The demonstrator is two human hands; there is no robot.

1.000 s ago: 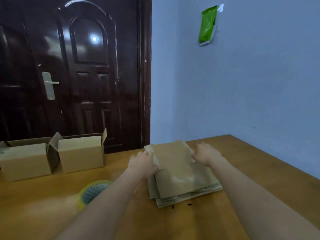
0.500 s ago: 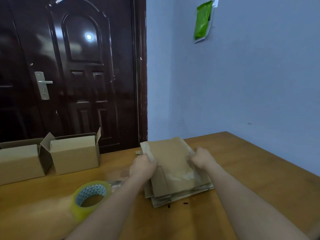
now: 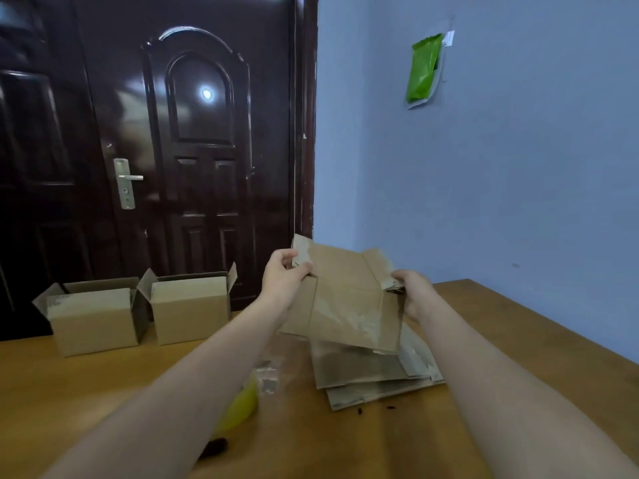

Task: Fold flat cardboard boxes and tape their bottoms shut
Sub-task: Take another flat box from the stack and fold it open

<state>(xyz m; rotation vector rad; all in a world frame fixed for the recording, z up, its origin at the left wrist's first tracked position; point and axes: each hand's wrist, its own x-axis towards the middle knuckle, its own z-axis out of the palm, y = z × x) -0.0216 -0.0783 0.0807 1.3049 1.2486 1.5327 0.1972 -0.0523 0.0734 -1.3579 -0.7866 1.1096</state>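
Note:
A flat cardboard box (image 3: 349, 299) hangs in the air above the table, tilted toward me. My left hand (image 3: 281, 278) pinches its upper left edge and my right hand (image 3: 413, 293) grips its right edge. Beneath it lies a stack of flat boxes (image 3: 373, 375) on the wooden table (image 3: 518, 340). A yellow tape roll (image 3: 242, 407) sits by my left forearm, mostly hidden behind it. Two folded boxes (image 3: 95, 316) (image 3: 192, 305) stand with their top flaps open at the table's far left.
A dark door (image 3: 193, 140) stands behind the table and a blue wall (image 3: 484, 184) runs along its right side. A green packet (image 3: 423, 69) hangs on the wall. Small dark specks (image 3: 359, 411) lie near the stack.
Both hands have lifted the top flat box off the stack and raised it into the air. The camera view has tilted up and shifted left.

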